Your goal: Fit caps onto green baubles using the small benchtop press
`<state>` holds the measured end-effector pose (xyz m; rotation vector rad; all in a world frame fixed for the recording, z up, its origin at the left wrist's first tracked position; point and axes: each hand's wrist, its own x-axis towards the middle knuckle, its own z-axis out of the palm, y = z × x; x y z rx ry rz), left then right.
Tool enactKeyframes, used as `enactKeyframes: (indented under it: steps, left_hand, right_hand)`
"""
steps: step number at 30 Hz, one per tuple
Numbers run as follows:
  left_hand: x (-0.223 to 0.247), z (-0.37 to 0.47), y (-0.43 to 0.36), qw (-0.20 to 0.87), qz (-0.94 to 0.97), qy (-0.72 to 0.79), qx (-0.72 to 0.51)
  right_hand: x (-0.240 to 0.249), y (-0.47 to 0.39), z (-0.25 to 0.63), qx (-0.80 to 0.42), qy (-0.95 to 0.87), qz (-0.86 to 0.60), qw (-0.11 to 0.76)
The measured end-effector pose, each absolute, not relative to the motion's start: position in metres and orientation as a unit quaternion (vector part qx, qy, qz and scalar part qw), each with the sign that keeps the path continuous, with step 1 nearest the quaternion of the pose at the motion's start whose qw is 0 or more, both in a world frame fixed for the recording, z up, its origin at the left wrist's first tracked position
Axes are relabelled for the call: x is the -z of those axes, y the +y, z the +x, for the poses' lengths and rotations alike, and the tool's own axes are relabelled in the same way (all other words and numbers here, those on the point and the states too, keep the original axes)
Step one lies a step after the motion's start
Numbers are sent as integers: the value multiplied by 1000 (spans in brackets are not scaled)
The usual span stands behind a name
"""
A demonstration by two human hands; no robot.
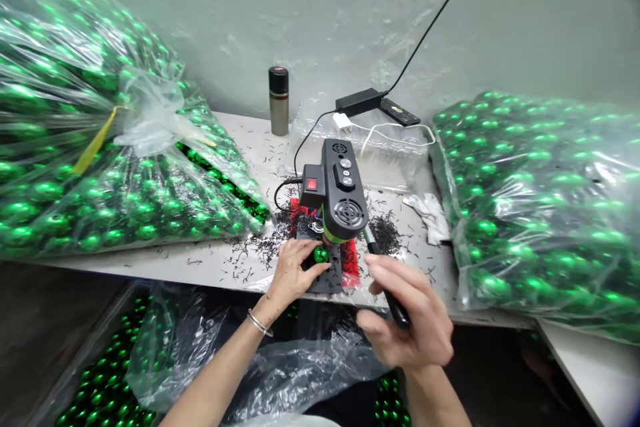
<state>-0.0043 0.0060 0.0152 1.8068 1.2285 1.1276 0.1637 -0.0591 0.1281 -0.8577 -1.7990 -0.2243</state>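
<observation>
A small black bench machine (345, 180), with a red switch on its side box, stands on a dark base plate (323, 283). It looks like a mini drill press; its tip is hidden from above. Directly under its head sits a shiny green ball (321, 253). My left hand (295, 267) pinches this ball between thumb and fingers, low over the base plate. On the machine's right side a metal lever with a black handle (395, 307) slants toward me. My right hand (410, 310) is curled loosely around that handle, thumb below and fingers above.
Big clear bags of green balls stand left (100, 200) and right (540, 213). Small black bits (385, 235) litter the table. Behind are a flask (279, 103), a power adapter (357, 101) and cables. A white glove (431, 217) lies right. Below, an open plastic bag (280, 363) sits near more balls.
</observation>
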Motion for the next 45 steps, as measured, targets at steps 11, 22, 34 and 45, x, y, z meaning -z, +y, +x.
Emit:
enactKeyframes:
  steps: [11,22,34,45]
  left_hand:
    - [-19,-2,5,365,668,466,-451]
    - [-15,0,3,341,692,465,-435]
    - [-13,-6,-9,321,685,469,-456]
    - [-39,-77,-56,213,754,455,-423]
  right_hand:
    - [-58,-42,147,133,-724,-368,568]
    - [-28,-37,146,165,-691,-354,609]
    - [-114,-46,139,48,-669,-384,634]
    - [-120,-45,131,50,-656,-386,647]
